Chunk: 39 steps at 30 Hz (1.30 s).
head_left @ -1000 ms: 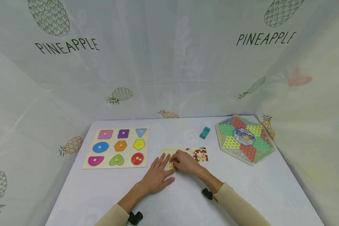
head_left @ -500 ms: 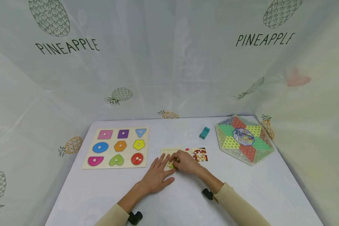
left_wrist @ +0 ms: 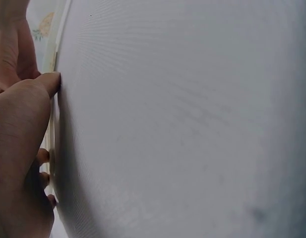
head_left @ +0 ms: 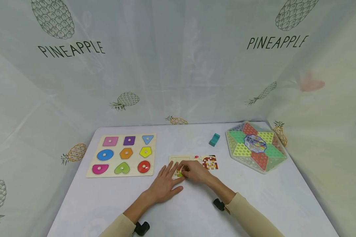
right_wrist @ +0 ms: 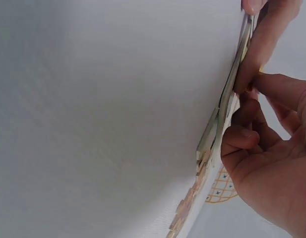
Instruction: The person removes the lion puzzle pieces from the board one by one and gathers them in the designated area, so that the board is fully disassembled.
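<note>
My left hand (head_left: 163,188) lies with straight, spread fingers on the left part of a small wooden jigsaw board (head_left: 180,158). Its thumb is held out to the side, over the table. Close beside it, my right hand (head_left: 196,172) bends over the board with thumb and forefinger pinched together on a jigsaw piece. A bit of yellow-green picture (head_left: 179,173) shows between the two hands; the rest is hidden beneath the fingers. Brown-and-red jigsaw pieces (head_left: 210,162) lie to the right. In the right wrist view, the curled right hand (right_wrist: 272,144) meets the board's edge (right_wrist: 227,104).
A wooden shape board (head_left: 121,155) with coloured knobbed shapes lies at the left of the white table (head_left: 192,214). A teal block (head_left: 214,140) stands farther back. To the right lies a hexagonal Chinese checkers board (head_left: 256,147). Pineapple-print curtains (head_left: 178,65) surround the table.
My right hand has dipped slightly and its fingers have shifted a little over the board. The left hand has stayed in place.
</note>
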Motion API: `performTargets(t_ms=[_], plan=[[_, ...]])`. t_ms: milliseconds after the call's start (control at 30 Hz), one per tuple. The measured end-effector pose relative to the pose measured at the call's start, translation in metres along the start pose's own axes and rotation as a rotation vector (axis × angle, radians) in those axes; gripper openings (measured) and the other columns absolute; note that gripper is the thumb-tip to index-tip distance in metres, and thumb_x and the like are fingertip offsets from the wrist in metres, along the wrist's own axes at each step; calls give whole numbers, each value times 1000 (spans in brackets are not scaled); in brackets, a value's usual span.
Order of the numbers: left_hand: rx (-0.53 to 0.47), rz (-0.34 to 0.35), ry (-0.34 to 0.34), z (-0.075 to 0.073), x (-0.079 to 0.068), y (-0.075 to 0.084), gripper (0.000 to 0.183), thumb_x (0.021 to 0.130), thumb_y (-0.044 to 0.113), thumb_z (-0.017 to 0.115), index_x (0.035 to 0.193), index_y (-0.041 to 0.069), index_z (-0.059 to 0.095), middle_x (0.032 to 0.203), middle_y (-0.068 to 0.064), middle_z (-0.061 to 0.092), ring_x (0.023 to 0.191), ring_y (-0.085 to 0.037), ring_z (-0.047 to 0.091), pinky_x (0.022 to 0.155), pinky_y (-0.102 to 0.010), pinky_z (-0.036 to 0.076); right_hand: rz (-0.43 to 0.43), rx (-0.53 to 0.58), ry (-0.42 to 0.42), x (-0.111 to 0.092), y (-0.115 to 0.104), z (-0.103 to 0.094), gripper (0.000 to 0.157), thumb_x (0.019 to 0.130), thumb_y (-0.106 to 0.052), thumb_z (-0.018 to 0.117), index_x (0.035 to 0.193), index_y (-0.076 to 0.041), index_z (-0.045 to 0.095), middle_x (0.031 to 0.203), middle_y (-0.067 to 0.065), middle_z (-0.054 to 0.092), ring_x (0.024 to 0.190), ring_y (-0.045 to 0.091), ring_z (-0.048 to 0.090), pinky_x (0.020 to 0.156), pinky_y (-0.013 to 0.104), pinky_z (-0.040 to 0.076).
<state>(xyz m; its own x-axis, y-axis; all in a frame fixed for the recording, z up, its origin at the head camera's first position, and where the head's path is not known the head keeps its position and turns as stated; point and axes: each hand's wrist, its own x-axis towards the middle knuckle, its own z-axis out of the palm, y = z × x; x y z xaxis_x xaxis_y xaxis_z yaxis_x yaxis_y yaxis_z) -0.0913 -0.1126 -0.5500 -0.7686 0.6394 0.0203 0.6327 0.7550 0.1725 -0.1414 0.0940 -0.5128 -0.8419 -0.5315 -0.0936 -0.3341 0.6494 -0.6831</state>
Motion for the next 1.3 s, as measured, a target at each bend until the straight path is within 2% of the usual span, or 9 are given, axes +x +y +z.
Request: performTargets(t_ms=[167,367,633,933,1100,1300], plan=[[-9,-1,-4,0,0,1,51,103,57,42,150,39,46,168,-13,13,155,-39,8,120,-59,19,-2,61,50,-4,3,-3,16,96,-11,66,109,-18,70,86,-8,64,73,7,57,63,24,49],[-22,10,10,1,1,0,51,103,55,42,153,43,39,167,-17,18,154,-41,10,119,-62,21,10,104,104,-13,10,-18,14,97,-12,66,108,-18,72,91,-6,66,78,9,60,63,25,52],[-31,9,10,2,2,-1,52,103,55,42,153,41,39,167,-17,17,154,-40,10,120,-61,20,92,150,132,-36,30,-37,11,95,-12,68,103,-17,73,88,-3,66,74,13,59,59,26,52],[-35,19,31,4,1,-2,52,103,55,42,154,40,39,167,-17,18,154,-39,10,120,-61,19,189,234,115,-59,57,-50,13,95,-12,68,107,-9,72,87,1,66,71,18,61,58,27,53],[-31,32,54,3,1,-1,52,103,54,45,152,39,43,166,-18,22,153,-42,14,117,-63,23,228,206,103,-66,64,-53,12,95,-16,69,106,-10,73,84,0,64,70,15,56,58,25,48],[-31,35,47,2,1,0,52,103,54,44,153,39,42,166,-18,21,153,-42,15,118,-63,23,237,187,111,-67,68,-51,10,94,-17,71,100,-11,74,76,-1,64,65,15,57,56,25,47]])
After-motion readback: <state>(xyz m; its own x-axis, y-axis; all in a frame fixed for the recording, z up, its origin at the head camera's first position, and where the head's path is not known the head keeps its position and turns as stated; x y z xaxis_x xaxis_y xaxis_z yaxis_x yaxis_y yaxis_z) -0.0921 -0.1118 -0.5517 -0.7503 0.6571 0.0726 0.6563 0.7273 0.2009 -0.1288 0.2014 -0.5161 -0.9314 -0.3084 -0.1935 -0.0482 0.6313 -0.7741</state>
